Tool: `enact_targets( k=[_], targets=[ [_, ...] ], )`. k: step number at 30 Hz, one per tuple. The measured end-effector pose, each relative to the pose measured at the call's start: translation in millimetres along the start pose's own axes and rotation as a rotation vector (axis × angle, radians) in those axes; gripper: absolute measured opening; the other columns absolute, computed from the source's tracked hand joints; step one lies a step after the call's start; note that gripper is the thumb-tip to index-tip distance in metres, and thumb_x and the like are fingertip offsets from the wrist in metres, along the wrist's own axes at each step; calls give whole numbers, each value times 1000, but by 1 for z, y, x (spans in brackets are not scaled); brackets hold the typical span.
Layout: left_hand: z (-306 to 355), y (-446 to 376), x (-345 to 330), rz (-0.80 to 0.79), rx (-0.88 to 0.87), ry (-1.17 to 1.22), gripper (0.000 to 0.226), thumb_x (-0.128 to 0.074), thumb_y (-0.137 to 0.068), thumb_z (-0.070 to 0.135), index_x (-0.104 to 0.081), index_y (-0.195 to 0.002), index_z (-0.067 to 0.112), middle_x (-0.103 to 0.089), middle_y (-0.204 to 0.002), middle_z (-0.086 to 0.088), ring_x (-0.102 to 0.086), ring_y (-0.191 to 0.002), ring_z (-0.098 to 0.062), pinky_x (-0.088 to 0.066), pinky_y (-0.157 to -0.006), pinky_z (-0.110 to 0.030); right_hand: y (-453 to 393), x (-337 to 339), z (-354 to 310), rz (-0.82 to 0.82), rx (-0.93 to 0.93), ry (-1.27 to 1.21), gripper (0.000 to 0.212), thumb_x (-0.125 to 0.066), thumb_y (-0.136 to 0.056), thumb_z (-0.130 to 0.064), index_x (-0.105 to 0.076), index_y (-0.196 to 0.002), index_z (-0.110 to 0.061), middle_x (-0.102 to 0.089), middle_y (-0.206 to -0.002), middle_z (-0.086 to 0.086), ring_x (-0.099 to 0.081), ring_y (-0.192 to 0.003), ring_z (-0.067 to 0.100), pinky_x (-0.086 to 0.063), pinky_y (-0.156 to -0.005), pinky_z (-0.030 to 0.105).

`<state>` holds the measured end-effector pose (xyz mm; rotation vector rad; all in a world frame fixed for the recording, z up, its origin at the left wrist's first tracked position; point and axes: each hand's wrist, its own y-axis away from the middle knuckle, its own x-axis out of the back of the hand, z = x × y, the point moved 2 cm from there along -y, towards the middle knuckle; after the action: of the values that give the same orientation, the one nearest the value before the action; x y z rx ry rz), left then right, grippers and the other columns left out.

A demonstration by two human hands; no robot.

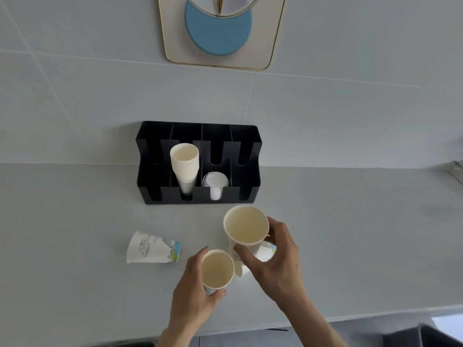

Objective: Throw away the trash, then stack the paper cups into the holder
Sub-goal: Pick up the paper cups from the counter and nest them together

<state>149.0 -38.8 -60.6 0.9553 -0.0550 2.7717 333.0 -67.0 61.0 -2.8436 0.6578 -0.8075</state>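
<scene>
Two hands each hold a paper cup above the grey worktop [75, 221]: the left hand [193, 294] has its fingers wrapped around a small cup [217, 269], and the right hand [278, 261] has its fingers closed around a bigger cup [246, 227], just beside the first. One more cup [152, 247] lies on its side to the left, and the black holder [150, 171] stands by the wall with a stack of cups [185, 166] in its second slot and some white lids [215, 182] in the next one.

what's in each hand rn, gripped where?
Left hand holds a white paper cup by its side wall. Right hand holds a second white paper cup around its lower body.
</scene>
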Motion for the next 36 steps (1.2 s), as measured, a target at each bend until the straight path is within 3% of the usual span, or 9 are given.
enact_targets(
  k=[6,10,13,17,20,24,28,31,36],
  targets=[
    [-1,-4,9,-31,16,101,106,-88,-53,47,-28,-141,47,-50,-135,28,-54,-119,0,-51,-87,-25,14,-33,5,-185,-111,-138,70,-93,-64,-37,-59,-124,-30,-70,-118,-11,-65,-112,7,-57,-93,32],
    [1,-10,16,-17,6,125,106,-86,-53,53,-28,-141,48,-47,-133,38,-53,-118,7,-52,-91,-24,26,-57,32,-242,-74,8,70,-86,-66,-52,-57,-125,-31,-67,-117,-16,-62,-110,2,-54,-88,26],
    [0,-14,17,-45,1,110,117,-87,-53,48,-18,-148,48,-36,-129,48,-52,-121,2,-52,-95,-28,32,-66,54,-266,-18,160,64,-77,-73,-60,-54,-127,-35,-60,-115,-21,-56,-105,-1,-46,-82,20],
    [0,-16,17,-58,-43,72,118,-88,-59,37,-13,-149,52,-29,-133,50,-46,-121,9,-50,-96,-25,33,-69,66,-288,42,250,65,-70,-79,-63,-51,-134,-32,-57,-116,-21,-55,-109,5,-42,-85,19],
    [-2,-19,15,-54,-50,22,111,-90,-62,38,-21,-148,51,-35,-132,43,-46,-123,6,-51,-93,-27,31,-63,68,-357,79,290,72,-66,-82,-63,-47,-144,-30,-58,-126,-17,-54,-115,5,-47,-92,23],
    [-3,-19,13,-14,-45,4,100,-89,-63,47,-31,-144,44,-41,-135,31,-48,-119,3,-47,-89,-22,20,-42,87,-344,32,374,79,-69,-78,-46,-45,-149,-21,-59,-132,-10,-54,-118,13,-49,-93,28],
    [-2,-19,11,-3,-35,14,96,-89,-63,44,-34,-142,45,-44,-135,28,-49,-116,4,-46,-88,-22,4,-29,119,-333,189,627,83,-81,-60,-9,-54,-138,-14,-66,-131,0,-62,-121,25,-53,-99,37],
    [1,-20,9,0,-27,8,95,-89,-63,43,-35,-141,46,-45,-136,28,-48,-117,5,-43,-89,-19,0,-32,132,-437,281,742,97,-90,-46,-9,-58,-138,-13,-62,-141,2,-59,-128,25,-48,-104,34],
    [1,-21,9,1,-13,-9,95,-89,-62,48,-35,-140,46,-45,-135,29,-49,-118,2,-46,-90,-20,1,-45,138,-436,280,804,101,-100,-37,-22,-63,-130,-12,-69,-119,1,-67,-111,28,-60,-90,38]
  ],
)
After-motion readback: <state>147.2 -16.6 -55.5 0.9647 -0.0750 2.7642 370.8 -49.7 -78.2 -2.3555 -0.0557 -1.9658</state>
